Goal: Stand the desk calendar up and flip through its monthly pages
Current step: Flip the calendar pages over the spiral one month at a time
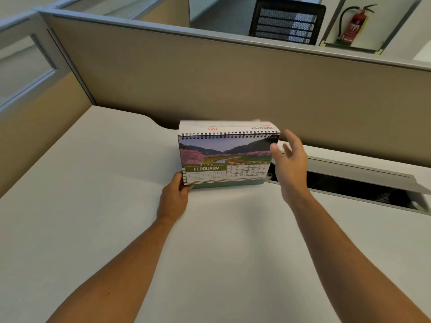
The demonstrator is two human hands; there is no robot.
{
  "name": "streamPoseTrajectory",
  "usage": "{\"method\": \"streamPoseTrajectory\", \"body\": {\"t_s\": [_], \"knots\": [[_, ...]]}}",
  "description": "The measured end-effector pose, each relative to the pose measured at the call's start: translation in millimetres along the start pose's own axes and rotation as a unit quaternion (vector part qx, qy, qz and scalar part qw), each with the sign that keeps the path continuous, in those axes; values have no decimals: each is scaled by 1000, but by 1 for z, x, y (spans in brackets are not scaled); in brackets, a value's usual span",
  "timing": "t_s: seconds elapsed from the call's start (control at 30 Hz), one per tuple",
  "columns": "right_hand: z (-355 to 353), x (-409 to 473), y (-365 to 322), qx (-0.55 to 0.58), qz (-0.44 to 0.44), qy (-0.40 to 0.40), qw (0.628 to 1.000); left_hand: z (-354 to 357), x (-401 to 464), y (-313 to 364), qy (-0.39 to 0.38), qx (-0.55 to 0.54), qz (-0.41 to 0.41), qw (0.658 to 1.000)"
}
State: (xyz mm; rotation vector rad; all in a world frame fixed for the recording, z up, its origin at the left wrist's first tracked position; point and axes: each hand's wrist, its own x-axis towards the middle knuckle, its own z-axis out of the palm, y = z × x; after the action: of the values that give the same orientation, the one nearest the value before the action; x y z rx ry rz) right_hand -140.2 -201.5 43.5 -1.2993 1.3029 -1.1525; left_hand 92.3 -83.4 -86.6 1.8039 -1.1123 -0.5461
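On the white desk (93, 206), close to the beige partition (210, 85), the calendar (225, 159) stands upright with its February page facing the person and a flipped page lying over the spiral top. The left hand (173, 197) pinches the calendar's lower left corner, thumb in front. The right hand (290, 159) hangs just beside the right edge, fingers spread and loose, holding nothing, near an open cable hatch (361, 183).

Two bare, sleeveless forearms
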Motion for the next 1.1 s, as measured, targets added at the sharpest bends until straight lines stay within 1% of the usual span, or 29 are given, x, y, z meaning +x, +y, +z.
{"method": "streamPoseTrajectory", "body": {"t_s": [0.07, 0.13, 0.27, 0.5, 0.6, 0.73, 0.87, 0.97, 1.03, 1.1], "knots": [[3, -9, 16, 13, 60, 20, 998, 0, 0, 0, 1, 4, -1, 1000], [5, -17, 28, -8, 97, 17, 995, 0, 1, 0, 1, 7, 0, 1000], [4, -21, 42, -55, 123, 22, 991, 1, 1, 1, 5, 11, -1, 1000], [-9, -23, 48, -91, 92, 35, 991, 1, 1, 2, 6, 20, -13, 1000], [-14, -26, 50, -123, 54, 32, 990, 0, 1, 2, 8, 24, -13, 1000], [-20, -32, 50, -160, 5, 53, 986, -4, -2, 3, 3, 25, 11, 1000], [-23, -38, 48, -183, -10, 60, 981, -4, -4, 5, 0, 24, 31, 999], [-28, -40, 42, -150, -8, 33, 988, -4, -3, 5, 3, 16, 15, 1000], [-35, -39, 29, -61, 2, -3, 998, -4, -3, 4, 5, 10, 5, 1000], [-41, -36, 11, 67, 32, -34, 997, -5, -5, 3, 8, -16, -16, 1000]]}}
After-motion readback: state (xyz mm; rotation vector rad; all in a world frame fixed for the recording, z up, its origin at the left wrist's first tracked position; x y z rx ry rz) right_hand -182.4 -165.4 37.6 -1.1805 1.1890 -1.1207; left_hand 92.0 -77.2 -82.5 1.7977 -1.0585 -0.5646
